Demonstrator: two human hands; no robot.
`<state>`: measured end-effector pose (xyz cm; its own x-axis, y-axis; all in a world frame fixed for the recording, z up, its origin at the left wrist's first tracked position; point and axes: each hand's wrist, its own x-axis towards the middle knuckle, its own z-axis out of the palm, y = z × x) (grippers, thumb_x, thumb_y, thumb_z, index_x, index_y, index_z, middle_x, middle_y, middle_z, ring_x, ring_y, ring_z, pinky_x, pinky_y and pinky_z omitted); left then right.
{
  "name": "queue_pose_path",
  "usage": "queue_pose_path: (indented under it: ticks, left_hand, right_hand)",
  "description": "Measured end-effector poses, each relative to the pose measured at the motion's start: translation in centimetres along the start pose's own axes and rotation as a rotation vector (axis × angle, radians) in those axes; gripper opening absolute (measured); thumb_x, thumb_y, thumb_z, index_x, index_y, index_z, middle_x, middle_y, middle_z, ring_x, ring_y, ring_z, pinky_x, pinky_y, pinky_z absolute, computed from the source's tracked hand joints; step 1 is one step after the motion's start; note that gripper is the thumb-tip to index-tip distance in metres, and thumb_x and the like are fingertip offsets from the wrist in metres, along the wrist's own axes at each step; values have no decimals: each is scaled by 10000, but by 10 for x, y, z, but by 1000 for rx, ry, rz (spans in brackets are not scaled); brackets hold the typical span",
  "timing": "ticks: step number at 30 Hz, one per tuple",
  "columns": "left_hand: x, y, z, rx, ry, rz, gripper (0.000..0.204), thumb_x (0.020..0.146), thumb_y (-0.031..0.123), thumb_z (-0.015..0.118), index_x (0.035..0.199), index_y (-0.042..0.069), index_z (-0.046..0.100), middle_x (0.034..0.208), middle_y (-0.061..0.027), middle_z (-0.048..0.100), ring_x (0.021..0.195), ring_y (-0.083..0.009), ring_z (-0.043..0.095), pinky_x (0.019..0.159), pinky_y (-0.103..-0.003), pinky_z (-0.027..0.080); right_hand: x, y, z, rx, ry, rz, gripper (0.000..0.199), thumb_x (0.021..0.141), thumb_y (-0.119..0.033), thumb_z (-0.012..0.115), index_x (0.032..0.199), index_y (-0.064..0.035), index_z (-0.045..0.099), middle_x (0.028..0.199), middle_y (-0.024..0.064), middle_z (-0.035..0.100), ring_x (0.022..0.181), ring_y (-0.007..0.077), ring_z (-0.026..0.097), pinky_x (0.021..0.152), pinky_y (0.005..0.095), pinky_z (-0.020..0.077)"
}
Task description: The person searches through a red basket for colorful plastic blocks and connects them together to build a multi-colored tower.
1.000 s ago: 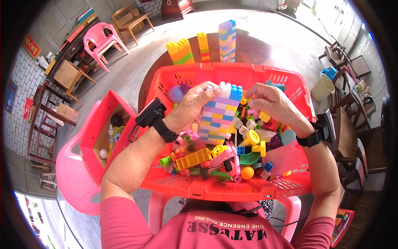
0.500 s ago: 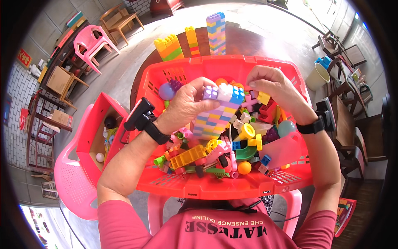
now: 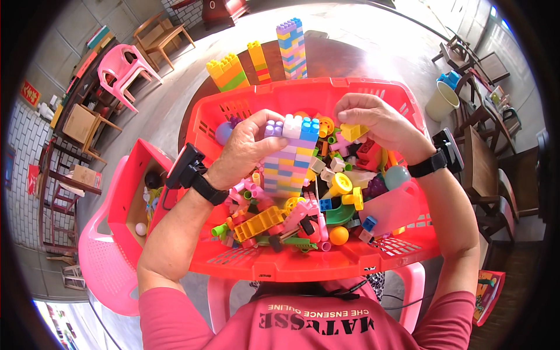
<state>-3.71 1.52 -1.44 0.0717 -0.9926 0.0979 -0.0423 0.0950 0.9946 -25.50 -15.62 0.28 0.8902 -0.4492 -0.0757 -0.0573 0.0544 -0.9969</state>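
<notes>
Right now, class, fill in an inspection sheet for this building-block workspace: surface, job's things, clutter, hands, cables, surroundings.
Surface: dark round table beyond a red basket.
Job's things: pastel block tower held over the basket; three finished towers on the table.
Clutter: loose bricks fill the basket.
Hands: left hand grips the tower; right hand reaches among the bricks.
Cables: nothing seen.
Surroundings: pink chair, bucket, wooden furniture.

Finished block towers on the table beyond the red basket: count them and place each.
3, in a row behind the red basket: yellow-orange tower left, slim yellow-orange one middle, tall multicoloured tower right. Others may be hidden.
</notes>
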Motion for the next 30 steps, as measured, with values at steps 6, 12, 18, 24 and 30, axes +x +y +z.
queue_pose_path:
  ticks: [6,12,18,24,30]
  left_hand:
    - [-2,2,-2,-19,-18,-23,224,881,91,653,1090,69,574,979,15,598,925,-67,562,844,-260,479]
    - [-2,3,-3,-46,-30,-18,223,876,78,626,1088,71,556,990,7,585,921,-72,558,841,-258,481]
    - [-4,4,-4,-93,-45,-59,235,874,106,611,1103,96,555,969,34,595,896,-39,551,782,-217,470]
    - [-1,0,-5,-89,-42,-32,248,866,58,584,1107,77,533,998,0,585,923,-70,558,822,-250,482]
    - [-2,4,-4,-42,-34,-74,249,873,63,598,1111,68,528,1015,-19,590,950,-89,567,853,-273,488]
  right_hand:
    - [-1,10,-3,-33,-30,-16,116,910,-108,604,997,-32,615,888,-1,613,803,64,589,622,200,477]
    - [-2,7,-2,59,-38,47,117,916,-113,596,999,-33,613,946,23,613,904,93,606,718,229,512]
    - [-3,6,-1,-134,-128,52,129,875,-63,566,983,-26,625,955,38,631,917,97,596,742,236,498]
    - [-1,11,0,-224,-137,-13,154,862,-18,544,997,-12,618,947,39,614,878,111,607,702,266,531]
    - [0,11,1,-281,-150,-22,146,868,-47,558,996,-7,615,946,41,616,891,109,605,740,253,519]
